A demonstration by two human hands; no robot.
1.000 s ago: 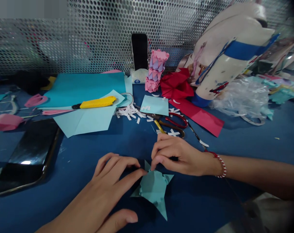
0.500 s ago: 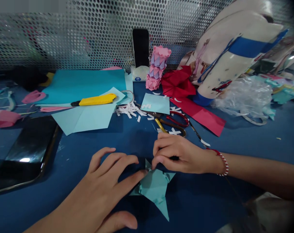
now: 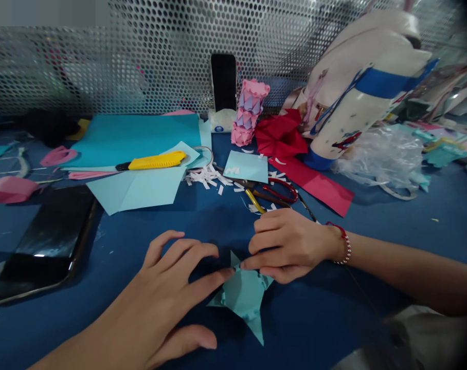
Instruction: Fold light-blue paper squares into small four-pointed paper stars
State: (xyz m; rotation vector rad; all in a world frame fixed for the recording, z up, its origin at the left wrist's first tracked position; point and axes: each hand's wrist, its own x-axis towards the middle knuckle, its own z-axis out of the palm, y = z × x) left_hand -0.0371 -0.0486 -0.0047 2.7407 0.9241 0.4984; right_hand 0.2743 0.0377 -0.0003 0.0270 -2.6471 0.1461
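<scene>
A light teal paper folded into a four-pointed star (image 3: 244,295) lies flat on the blue table. My left hand (image 3: 175,288) is open, fingers spread; its index fingertip rests on the star's upper left edge, and the thumb stays apart from the paper. Over the upper right of the star, my right hand (image 3: 287,244) is closed with its fingers curled. Its index fingertip presses at the base of the upper point, close to the left index fingertip. The right thumb lies over the right-hand point and partly hides it. Small crinkled folds line the star's edges.
Behind the hands lie a yellow utility knife (image 3: 156,161), teal sheets (image 3: 141,134), red-handled scissors (image 3: 282,191) and white paper scraps (image 3: 206,177). A phone (image 3: 44,246) lies left; another phone (image 3: 223,82) stands upright near a pink-purple paper column (image 3: 250,110). A bottle (image 3: 357,118) leans right.
My right hand has turned, its index finger now stretched to the star's upper point and its thumb drawn back to the right. My left hand stays nearly in place. The view has tilted slightly.
</scene>
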